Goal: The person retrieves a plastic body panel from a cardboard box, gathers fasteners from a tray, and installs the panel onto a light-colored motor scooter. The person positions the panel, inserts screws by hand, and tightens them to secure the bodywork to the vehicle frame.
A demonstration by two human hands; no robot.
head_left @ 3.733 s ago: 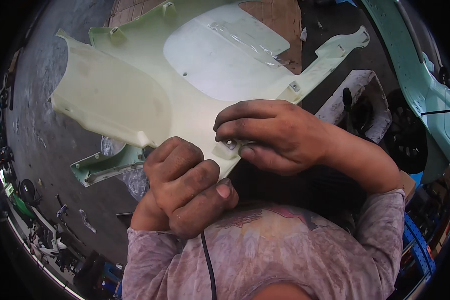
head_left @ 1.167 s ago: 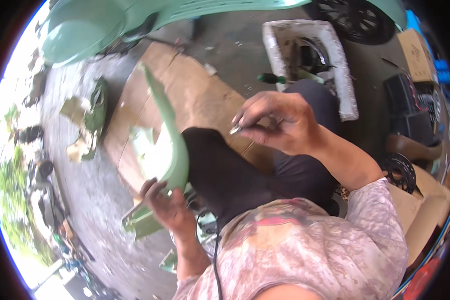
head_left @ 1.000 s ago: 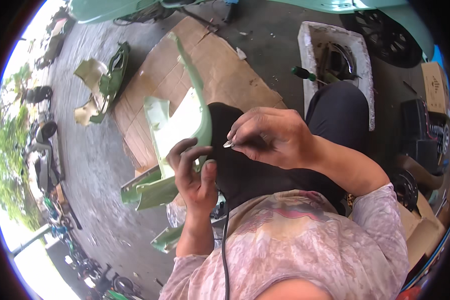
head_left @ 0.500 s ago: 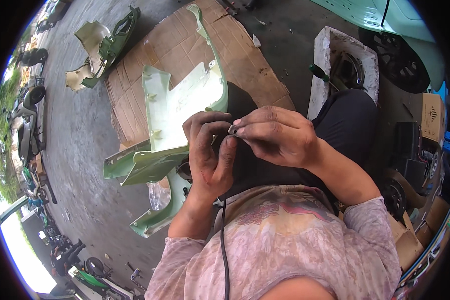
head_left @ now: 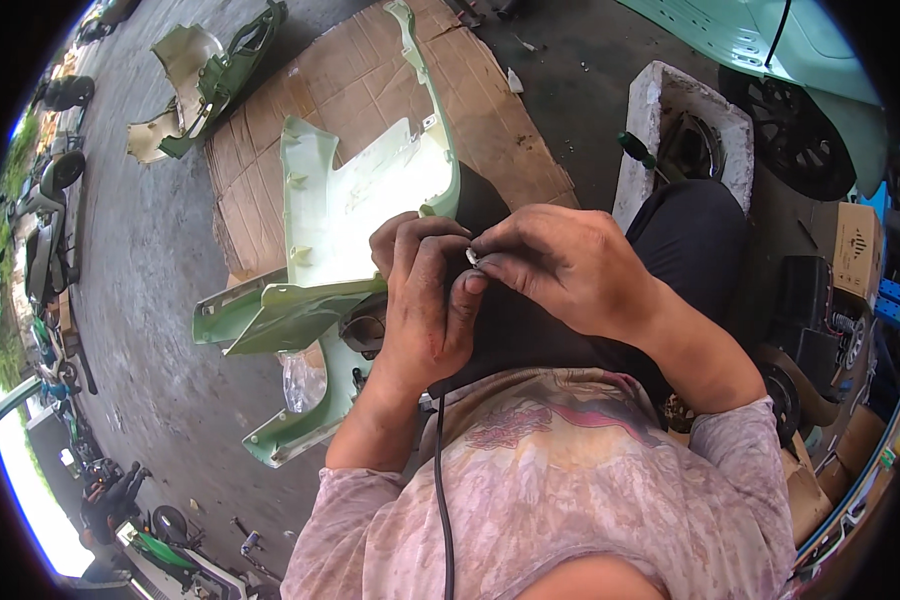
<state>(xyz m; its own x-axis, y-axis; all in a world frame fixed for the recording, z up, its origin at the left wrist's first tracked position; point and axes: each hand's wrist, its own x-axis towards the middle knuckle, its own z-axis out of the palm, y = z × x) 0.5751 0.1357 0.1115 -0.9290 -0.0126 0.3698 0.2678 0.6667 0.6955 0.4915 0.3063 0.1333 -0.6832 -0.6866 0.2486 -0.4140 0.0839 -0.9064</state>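
My right hand [head_left: 560,270] pinches a small silvery metal piece [head_left: 473,257] between thumb and fingertips in front of my lap. My left hand [head_left: 425,300] is curled beside it, fingertips close to the piece; what it grips, if anything, is hidden. Just beyond the hands, a pale green body panel [head_left: 370,175] lies with its whitish inner side up, against my dark trouser leg. More green panels [head_left: 290,432] lie below it at the left, near some clear plastic [head_left: 305,385]. A black cord [head_left: 443,505] hangs down over my shirt.
Cardboard [head_left: 250,160] covers the floor ahead. A green-tan broken panel [head_left: 200,90] lies upper left. A white foam box [head_left: 640,120] holding a green-handled screwdriver [head_left: 635,150] stands right, near a mint scooter [head_left: 790,40] and black wheel [head_left: 800,140]. Parked scooters [head_left: 40,240] line the left; boxes [head_left: 855,250] sit right.
Earlier both hands were on the pale panel; it now lies farther forward. Over the last second my left hand has risen and closed in toward the small piece in my right hand.
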